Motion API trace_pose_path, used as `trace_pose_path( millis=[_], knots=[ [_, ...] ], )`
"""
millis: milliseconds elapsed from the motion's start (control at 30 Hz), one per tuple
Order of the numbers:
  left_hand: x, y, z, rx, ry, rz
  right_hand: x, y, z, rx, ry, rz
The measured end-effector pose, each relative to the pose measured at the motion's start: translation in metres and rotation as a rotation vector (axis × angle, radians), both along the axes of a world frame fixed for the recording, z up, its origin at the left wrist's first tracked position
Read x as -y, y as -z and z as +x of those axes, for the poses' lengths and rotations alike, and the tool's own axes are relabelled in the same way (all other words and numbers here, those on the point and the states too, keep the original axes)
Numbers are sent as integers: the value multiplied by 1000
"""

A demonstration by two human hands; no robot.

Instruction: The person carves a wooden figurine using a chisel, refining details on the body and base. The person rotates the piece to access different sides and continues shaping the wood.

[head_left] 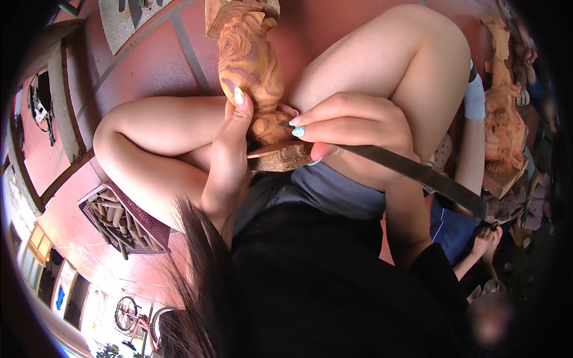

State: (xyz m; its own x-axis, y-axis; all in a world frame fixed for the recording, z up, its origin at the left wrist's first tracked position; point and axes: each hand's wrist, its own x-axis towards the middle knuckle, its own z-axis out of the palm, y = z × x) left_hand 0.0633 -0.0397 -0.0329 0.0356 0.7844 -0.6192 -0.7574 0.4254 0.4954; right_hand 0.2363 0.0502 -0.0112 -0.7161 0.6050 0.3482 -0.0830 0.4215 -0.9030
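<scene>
A carved wooden figure [249, 62] with orange-brown swirling grain stands out between my legs, its rough-cut base toward my lap. My left hand [230, 140] is closed around its lower part, thumb pressed on the near side. In my right hand [370, 122] is a long, flat, dark metal bar tool [418, 174], pinched near one end between thumb and fingers. That end is beside the figure's lower part, just above the base. The tool's other end reaches out to the lower right. My fingers hide its working tip, so whether it touches the wood I cannot tell.
A purple plastic basket [160, 243] of several stick-like pieces stands on the red tiled floor at left. Wooden frame bars [64, 101] rise beyond it. At right are another carved figure [501, 122] and other people's limbs, with a co-worker's hands [486, 243] close by.
</scene>
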Motion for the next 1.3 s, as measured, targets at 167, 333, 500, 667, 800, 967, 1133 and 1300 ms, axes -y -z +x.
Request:
trace_pose_path(
  millis=[167, 333, 500, 667, 800, 967, 1133, 1300],
  knots=[
    [5, -1, 1, -50, -67, -17, 1, 2, -7, -25, -18, -40],
    [-2, 0, 4, -15, -36, -5, -1, 1, -1, 2, -19, 1],
    [1, 2, 1, -36, -3, 6, 2, 0, -5, -32, -23, -52],
    [-6, -9, 6, -126, -14, 0, 0, -4, -3, -17, -52, -54],
    [0, 0, 0, -9, 7, -25, 3, 0, -2, -27, -45, -13],
    [-1, -1, 3, -74, 16, -40, 2, -1, -4, -42, -97, 19],
    [-1, -2, 2, -40, -8, -44, 3, 7, 4, -71, -105, -24],
    [-9, -7, 2, -74, 80, -27, 1, -5, 6, -24, -59, 9]
  ],
)
